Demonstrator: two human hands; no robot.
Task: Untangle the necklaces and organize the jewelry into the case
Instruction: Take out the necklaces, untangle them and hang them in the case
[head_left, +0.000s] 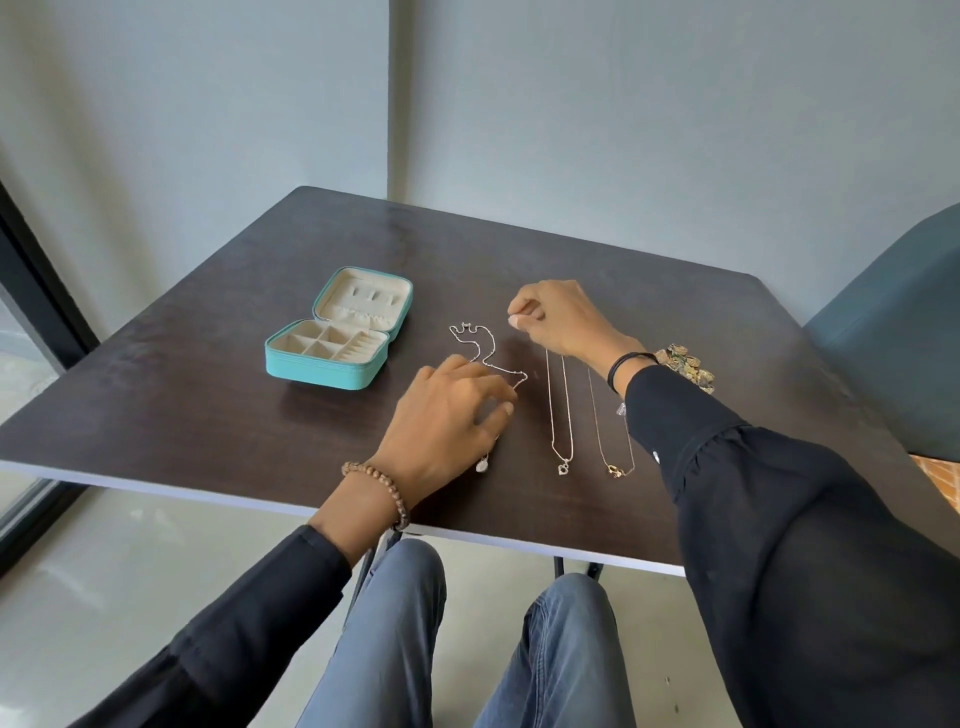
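A teal jewelry case (332, 358) lies open on the dark table (208, 405), its cream compartments holding nothing I can see. A silver beaded necklace (480, 345) winds in loose curves between the case and my hands; its white pendant (482, 464) lies near the table's front edge. My left hand (447, 415) rests on this chain's lower part, fingers bent over it. My right hand (558, 319) pinches something small at its fingertips, above the chains. A silver necklace with a heart pendant (562, 431) and a gold necklace (613, 452) lie straight, side by side.
A heap of gold-coloured jewelry (685, 364) sits behind my right wrist, partly hidden by the sleeve. A blue-grey chair (893, 332) stands at the table's right side. The wall lies just beyond the far edge, and my knees are under the front edge.
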